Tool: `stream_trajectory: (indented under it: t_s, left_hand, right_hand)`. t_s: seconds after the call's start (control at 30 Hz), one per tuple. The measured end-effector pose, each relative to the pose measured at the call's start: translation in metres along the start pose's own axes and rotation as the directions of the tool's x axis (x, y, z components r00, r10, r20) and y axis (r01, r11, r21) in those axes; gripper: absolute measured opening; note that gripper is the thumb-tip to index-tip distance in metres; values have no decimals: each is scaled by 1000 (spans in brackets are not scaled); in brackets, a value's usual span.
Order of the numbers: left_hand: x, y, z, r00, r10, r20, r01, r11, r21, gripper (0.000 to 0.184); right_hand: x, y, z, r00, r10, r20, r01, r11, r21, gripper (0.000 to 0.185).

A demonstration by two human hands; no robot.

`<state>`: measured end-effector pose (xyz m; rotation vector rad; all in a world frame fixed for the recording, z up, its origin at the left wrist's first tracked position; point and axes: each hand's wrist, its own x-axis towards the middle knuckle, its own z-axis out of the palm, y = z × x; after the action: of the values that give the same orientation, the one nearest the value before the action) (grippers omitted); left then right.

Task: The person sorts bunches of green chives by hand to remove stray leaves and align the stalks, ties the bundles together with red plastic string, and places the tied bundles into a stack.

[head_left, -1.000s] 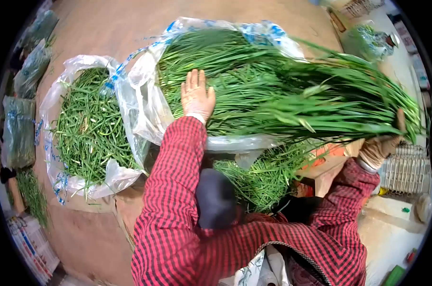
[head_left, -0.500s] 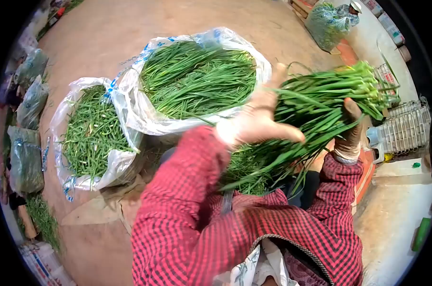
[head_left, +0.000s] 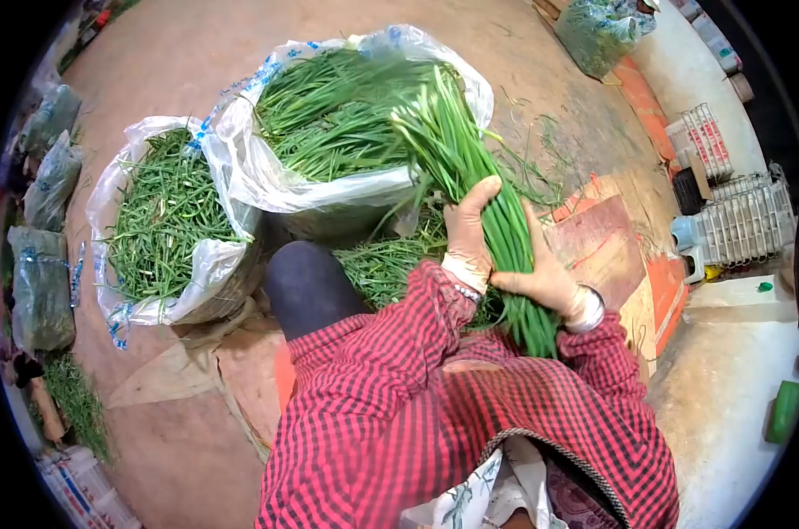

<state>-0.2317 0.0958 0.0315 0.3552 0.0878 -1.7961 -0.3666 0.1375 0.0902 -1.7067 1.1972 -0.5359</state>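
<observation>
A bundle of long green stalks (head_left: 496, 207) stands tilted in front of me, pale ends up and leafy ends down by my lap. My left hand (head_left: 470, 229) is closed round its left side. On its right side my right hand (head_left: 548, 275) grips it lower down, thumb across the front. Behind the bundle, a large clear plastic bag (head_left: 285, 189) holds more long green stalks (head_left: 347, 115). Left of it, a smaller plastic bag (head_left: 214, 264) is filled with short green pieces (head_left: 166, 220). Loose greens (head_left: 382, 264) lie between my knees and the large bag.
Filled plastic bags (head_left: 42, 286) line the far left. Another bag of greens (head_left: 593, 40) stands at the top right, beside a partly visible person. White crates (head_left: 743, 225) and a green object (head_left: 783, 412) are at the right. My knee (head_left: 307, 286) is bent near the smaller bag.
The bundle has come from the right to in front of me and turned more upright. My left hand, open half a second ago, has closed on it. My right hand has moved inward and down.
</observation>
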Motion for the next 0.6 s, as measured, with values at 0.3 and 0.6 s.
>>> stream_trajectory:
  t_s: [0.3,0.6]
  left_hand:
    - [-38,-94,-46,860,-510,-21,509,860,-28,65]
    - [-9,-89,-62,797,-528,294,592,780,-203,63]
  right_hand:
    - [2,-5,-95,543,782,305,-586,613,-529,69]
    - [143,67,-56,318,926,203,-139,258,-956,115]
